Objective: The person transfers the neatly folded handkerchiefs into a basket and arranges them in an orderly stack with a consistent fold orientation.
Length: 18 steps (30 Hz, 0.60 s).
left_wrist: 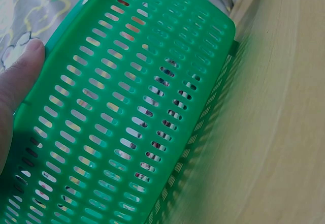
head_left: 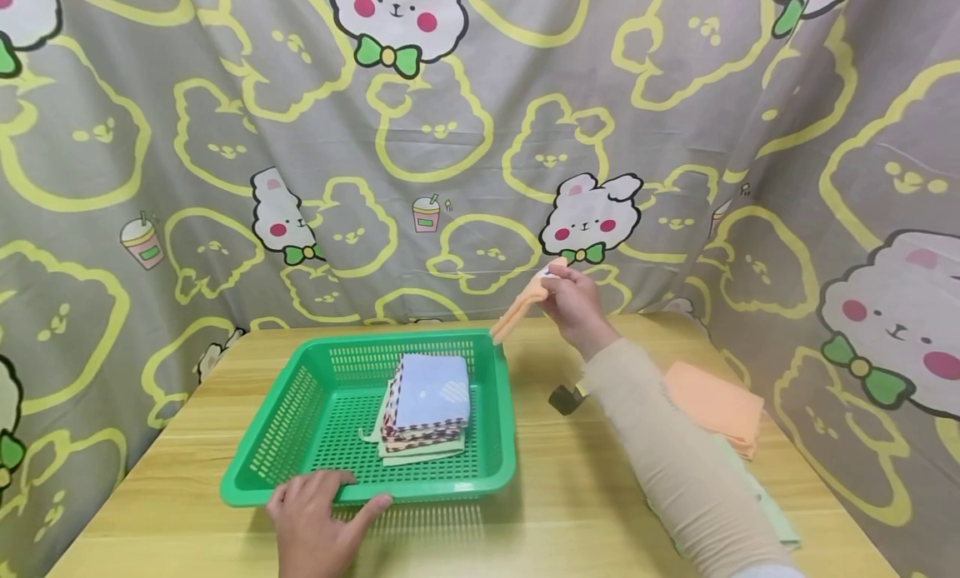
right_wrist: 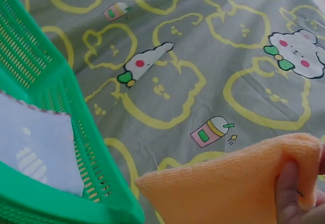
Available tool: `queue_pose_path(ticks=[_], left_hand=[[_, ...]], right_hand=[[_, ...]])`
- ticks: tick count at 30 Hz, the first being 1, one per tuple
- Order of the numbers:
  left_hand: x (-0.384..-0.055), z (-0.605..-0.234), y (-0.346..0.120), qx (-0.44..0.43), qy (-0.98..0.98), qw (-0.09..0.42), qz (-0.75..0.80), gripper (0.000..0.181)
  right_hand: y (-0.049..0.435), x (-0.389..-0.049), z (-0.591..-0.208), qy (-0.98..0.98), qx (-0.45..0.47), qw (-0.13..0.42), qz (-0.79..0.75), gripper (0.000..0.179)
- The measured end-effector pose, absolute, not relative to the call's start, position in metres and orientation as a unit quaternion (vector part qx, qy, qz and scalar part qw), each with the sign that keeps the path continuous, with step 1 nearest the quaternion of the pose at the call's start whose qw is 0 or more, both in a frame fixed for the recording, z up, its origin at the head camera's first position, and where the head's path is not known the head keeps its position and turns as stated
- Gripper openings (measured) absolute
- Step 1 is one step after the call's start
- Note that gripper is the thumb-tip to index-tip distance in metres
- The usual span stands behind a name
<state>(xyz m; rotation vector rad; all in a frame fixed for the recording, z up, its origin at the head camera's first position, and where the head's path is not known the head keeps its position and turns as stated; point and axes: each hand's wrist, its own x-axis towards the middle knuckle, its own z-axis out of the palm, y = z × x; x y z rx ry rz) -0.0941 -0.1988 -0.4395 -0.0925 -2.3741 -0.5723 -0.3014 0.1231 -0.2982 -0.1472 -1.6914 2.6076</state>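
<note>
My right hand (head_left: 576, 307) pinches a folded orange towel (head_left: 521, 307) by one end, thumb on its near face. The towel hangs in the air by the basket's far right corner, its lower end close to the rim. The green plastic basket (head_left: 281, 395) has slotted walls. Over its near rim, toward the left, my left hand (head_left: 318, 515) holds on with fingers across the edge; its thumb (left_wrist: 25, 71) shows at the rim in the left wrist view. Inside, at the basket's right side, lies a stack of folded cloths with a pale blue one (head_left: 433, 391) on top.
On the right of the wooden table (head_left: 570, 511) lies another folded orange towel (head_left: 716, 403), with a light green cloth (head_left: 776, 511) nearer me, partly hidden by my right forearm. A small black object (head_left: 564, 400) shows beside that forearm. A patterned curtain (head_left: 480, 145) hangs behind the table.
</note>
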Motion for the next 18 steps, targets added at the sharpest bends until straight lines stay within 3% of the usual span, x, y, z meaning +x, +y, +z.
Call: queue_pose_path(ticks=[8, 14, 18], left_hand=[[-0.092, -0.438, -0.197, -0.027, -0.918, 0.328, -0.219, 0.049], [-0.092, -0.438, -0.197, -0.028, -0.917, 0.331, -0.221, 0.048], [-0.092, -0.438, -0.197, -0.028, -0.918, 0.329, -0.221, 0.048]], right_hand=[[0.118, -0.299, -0.299, -0.519, -0.024, 0.013, 0.854, 0.028], [0.114, -0.297, -0.299, -0.524, -0.016, 0.017, 0.851, 0.039], [0.113, -0.295, -0.301, -0.521, 0.0, 0.015, 0.854, 0.023]])
